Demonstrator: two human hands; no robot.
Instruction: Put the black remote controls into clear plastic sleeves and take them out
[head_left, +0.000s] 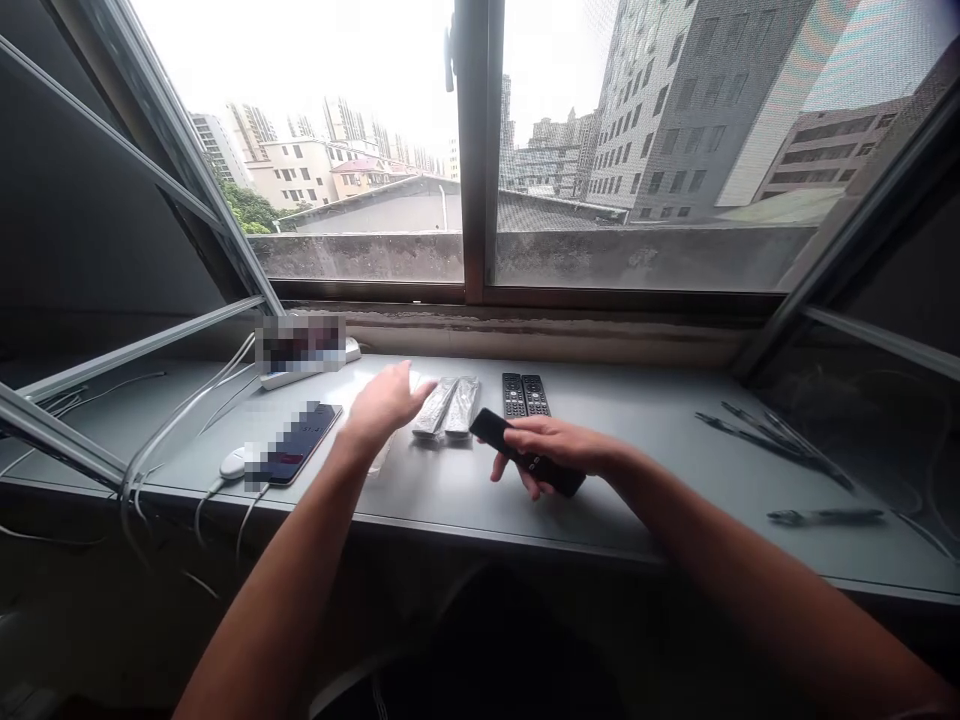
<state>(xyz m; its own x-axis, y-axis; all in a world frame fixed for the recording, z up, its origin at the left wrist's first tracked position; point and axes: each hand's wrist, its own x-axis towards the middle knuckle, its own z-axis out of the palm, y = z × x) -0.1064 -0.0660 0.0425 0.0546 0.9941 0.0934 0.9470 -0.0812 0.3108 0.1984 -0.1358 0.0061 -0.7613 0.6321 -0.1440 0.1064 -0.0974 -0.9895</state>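
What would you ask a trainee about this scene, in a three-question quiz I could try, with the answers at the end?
1. Multiple choice: what is the right hand holding?
a) a pen
b) a remote
c) a cable

2. True or false: the phone lies to the left of the two wrapped packets.

3. Fill the gap: besides the one in the hand, ____ more remotes lie on the desk.

Key: 1 b; 2 true; 3 two.
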